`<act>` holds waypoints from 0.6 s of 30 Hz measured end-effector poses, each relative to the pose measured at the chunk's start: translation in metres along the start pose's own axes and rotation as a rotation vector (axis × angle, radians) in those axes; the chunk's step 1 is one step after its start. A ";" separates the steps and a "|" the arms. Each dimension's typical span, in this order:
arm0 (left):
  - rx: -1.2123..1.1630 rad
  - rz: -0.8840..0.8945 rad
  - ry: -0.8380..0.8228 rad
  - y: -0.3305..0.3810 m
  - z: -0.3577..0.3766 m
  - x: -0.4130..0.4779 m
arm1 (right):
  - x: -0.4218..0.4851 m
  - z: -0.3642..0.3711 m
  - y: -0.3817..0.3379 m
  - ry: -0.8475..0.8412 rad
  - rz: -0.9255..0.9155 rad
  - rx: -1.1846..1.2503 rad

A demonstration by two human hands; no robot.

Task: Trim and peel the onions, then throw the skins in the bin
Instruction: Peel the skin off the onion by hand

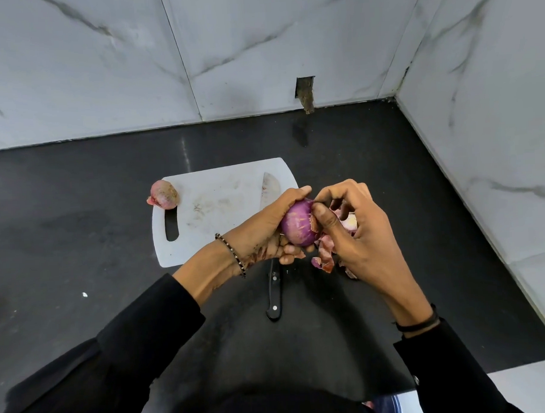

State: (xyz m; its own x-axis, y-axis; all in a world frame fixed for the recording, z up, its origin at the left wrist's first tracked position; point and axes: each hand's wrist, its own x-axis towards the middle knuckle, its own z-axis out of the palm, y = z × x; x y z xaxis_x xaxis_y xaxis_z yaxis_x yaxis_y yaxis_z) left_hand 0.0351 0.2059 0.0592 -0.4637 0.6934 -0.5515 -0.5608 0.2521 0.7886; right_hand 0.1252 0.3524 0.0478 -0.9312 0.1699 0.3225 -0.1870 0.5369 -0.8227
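My left hand (pixel 266 228) grips a purple, partly peeled onion (pixel 297 225) just above the right edge of the white cutting board (pixel 215 205). My right hand (pixel 353 231) pinches a flap of papery skin at the onion's right side with thumb and fingers. Loose pinkish skins (pixel 325 255) lie on the black counter under my right hand. A second, unpeeled onion (pixel 163 195) sits at the board's far left corner. A black-handled knife (pixel 272 247) lies along the board's right side, its middle hidden behind my left hand.
The black counter (pixel 94 232) meets marble-patterned walls at the back and on the right, forming a corner (pixel 396 99). A small hole in the back wall (pixel 305 91) sits above the counter. No bin is in view.
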 end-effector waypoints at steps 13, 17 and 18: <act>-0.037 0.095 -0.037 -0.004 -0.005 0.001 | 0.005 -0.005 -0.002 0.067 0.142 0.068; -0.032 0.092 -0.055 -0.009 -0.007 0.003 | 0.003 0.004 -0.001 0.115 0.150 -0.016; -0.033 0.075 -0.066 -0.009 -0.007 0.003 | 0.002 0.006 -0.001 0.127 0.145 -0.018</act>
State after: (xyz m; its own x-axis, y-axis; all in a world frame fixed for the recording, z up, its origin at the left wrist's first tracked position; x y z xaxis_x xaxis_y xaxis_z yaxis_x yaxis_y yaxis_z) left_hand 0.0341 0.2011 0.0488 -0.4598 0.7525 -0.4715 -0.5489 0.1765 0.8170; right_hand 0.1214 0.3476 0.0465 -0.9007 0.3492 0.2583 -0.0465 0.5138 -0.8567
